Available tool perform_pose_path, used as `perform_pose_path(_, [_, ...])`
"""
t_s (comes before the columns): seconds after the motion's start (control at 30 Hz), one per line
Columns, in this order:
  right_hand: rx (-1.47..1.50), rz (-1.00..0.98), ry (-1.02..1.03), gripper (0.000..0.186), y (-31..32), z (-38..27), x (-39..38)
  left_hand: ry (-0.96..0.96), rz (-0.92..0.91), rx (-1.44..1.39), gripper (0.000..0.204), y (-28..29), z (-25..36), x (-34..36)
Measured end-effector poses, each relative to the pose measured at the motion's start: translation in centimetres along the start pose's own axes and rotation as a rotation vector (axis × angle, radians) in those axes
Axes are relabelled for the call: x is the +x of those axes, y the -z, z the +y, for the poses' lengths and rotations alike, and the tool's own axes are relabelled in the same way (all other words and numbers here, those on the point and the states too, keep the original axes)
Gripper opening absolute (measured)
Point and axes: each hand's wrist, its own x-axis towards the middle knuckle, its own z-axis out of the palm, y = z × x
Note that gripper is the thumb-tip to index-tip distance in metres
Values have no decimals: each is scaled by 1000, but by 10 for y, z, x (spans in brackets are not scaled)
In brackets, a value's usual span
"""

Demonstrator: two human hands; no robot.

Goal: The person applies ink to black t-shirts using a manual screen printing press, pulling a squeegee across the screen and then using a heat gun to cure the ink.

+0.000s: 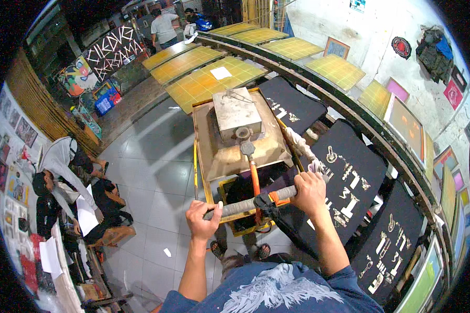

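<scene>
I hold a long wrapped grey bar (236, 207) with both hands; my left hand (202, 221) is closed round its left end and my right hand (309, 193) round its right end. The bar, with a black cloth tied near its middle, joins an orange pole (254, 180) leading to a dusty, boxy metal heater unit (219, 159) with a paler box (236, 115) on top. Right of the unit are dark fabric-covered boards (337, 156) with pale printed shapes. A bunched pale cloth (297, 140) runs along the unit's right side.
Two people (83, 172) are at the left beside a cluttered bench (70, 261); another person (163, 32) stands at the back. Yellow gridded boards (203, 83) line the rails (339, 94) behind the unit. Framed screens (404, 125) lean along the right wall. Tiled floor (151, 172) lies left.
</scene>
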Motion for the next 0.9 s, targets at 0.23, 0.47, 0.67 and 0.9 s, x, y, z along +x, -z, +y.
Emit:
perform_pose_path(0.23, [-42, -32, 18, 34, -5, 6, -7, 26, -55, 9, 18, 6, 8, -9])
perform_pose_path(0.47, [-115, 32, 16, 32, -23, 4, -11, 28, -284, 121, 39, 27, 26, 1])
perform_pose_path(0.67, [-99, -26, -21, 30, -16, -4, -6, 40, -382, 301, 40, 18, 31, -1])
perform_pose_path(0.9, [-207, -141, 27, 10, -12, -3, -17, 35, -356, 309, 41, 29, 23, -1])
